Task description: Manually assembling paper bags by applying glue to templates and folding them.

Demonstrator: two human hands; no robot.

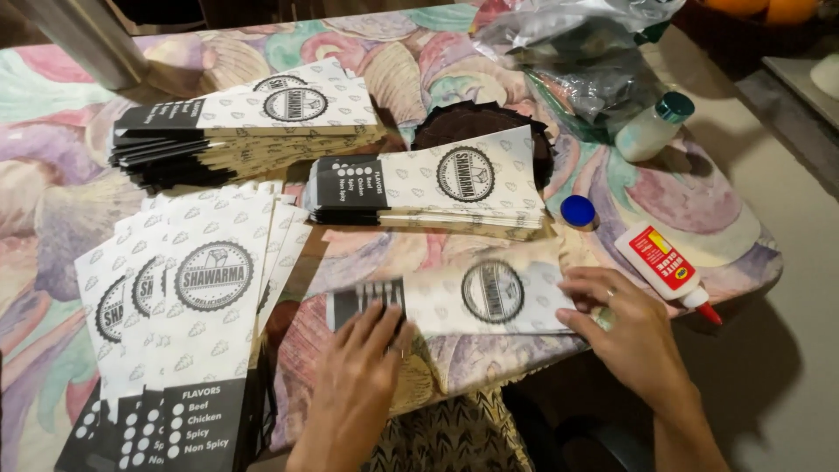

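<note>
- Both hands press flat on one printed paper sleeve [454, 297] lying near the table's front edge; neither is clenched or gripping.
- Left hand [358, 380], fingers spread, rests on the sleeve's black-banded end.
- Right hand [625, 328] lies palm down on the sleeve's white end, a ring on one finger.
- Just behind the sleeve sits a small stack of folded sleeves [428, 188]; a taller stack [245, 131] lies farther back left.
- Fanned unfolded sheets [188, 323] lie to the left.
- Glue bottle [664, 267], white with a red label and tip, lies beside the right hand; a blue cap [578, 211] sits behind it.
- Everything rests on a pastel shell-patterned tablecloth [699, 210].
</note>
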